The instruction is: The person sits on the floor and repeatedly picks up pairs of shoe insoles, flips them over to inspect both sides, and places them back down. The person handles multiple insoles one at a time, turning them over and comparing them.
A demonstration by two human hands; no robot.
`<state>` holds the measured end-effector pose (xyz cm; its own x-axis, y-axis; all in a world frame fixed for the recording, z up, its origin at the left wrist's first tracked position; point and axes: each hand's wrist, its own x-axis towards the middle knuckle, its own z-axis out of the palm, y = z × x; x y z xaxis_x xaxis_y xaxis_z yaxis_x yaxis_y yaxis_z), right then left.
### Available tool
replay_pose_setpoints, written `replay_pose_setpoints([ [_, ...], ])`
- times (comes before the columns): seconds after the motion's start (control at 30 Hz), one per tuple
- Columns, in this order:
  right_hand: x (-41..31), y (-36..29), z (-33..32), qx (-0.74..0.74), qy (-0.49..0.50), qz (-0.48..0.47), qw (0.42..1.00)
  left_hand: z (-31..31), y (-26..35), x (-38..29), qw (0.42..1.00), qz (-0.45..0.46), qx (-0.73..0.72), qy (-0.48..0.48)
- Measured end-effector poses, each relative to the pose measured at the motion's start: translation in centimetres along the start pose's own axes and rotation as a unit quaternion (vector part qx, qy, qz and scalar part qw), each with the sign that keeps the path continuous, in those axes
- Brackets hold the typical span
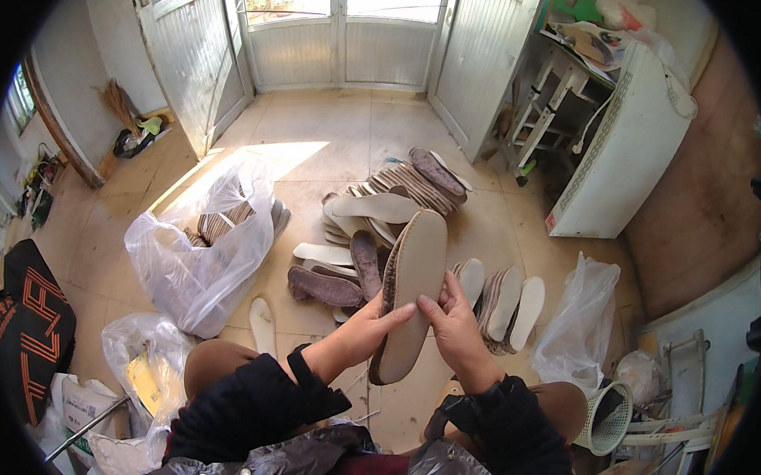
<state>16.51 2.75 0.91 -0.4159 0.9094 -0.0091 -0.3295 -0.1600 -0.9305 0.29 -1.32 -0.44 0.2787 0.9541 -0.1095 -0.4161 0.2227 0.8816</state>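
Between my two hands is a small stack of shoe insoles (416,265), held lengthwise with a cream stitched face up and brown fleece showing along its left edge. My left hand (366,330) grips the left side, thumb on the cream face. On the right edge, my right hand (463,326) has its thumb near the middle, fingers behind. Beyond them, loose cream and brown fleece insoles (326,287) lie in a heap on the floor. A long row of stacked insoles (415,184) leans behind it. More insole bundles (501,302) stand just right of my right hand.
A clear plastic bag (203,286) holding striped insole bundles stands at left. One single insole (263,325) lies near my left knee. At right are an empty-looking plastic bag (579,319), a white basket (610,420) and a white panel heater (624,147). Metal doors (339,48) are at the back.
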Motion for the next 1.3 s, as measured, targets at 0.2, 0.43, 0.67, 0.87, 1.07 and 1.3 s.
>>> replay_pose_setpoints([
  [0.2,0.0,0.1,-0.2,0.014,0.032,0.013,0.999,-0.2,0.3,-0.1,0.998,-0.031,-0.052,0.010],
  [0.43,0.2,1.9,-1.0,0.003,0.061,0.046,0.997,0.3,-0.3,-0.3,0.995,0.030,0.095,0.022],
  [0.67,1.1,3.6,-2.7,0.107,0.147,0.107,0.977,-1.5,0.8,-0.7,0.990,-0.072,-0.092,0.076],
  [0.87,1.3,5.0,-0.2,0.082,0.009,0.165,0.983,-2.7,0.2,-0.9,0.992,-0.031,0.052,0.111],
  [1.07,1.5,7.1,1.3,0.113,-0.068,0.184,0.974,-4.7,-0.7,-1.5,0.976,-0.004,0.202,0.082],
  [1.3,2.9,11.6,0.6,0.218,-0.023,0.275,0.936,-7.1,-0.2,-2.8,0.978,-0.106,-0.113,0.138],
])
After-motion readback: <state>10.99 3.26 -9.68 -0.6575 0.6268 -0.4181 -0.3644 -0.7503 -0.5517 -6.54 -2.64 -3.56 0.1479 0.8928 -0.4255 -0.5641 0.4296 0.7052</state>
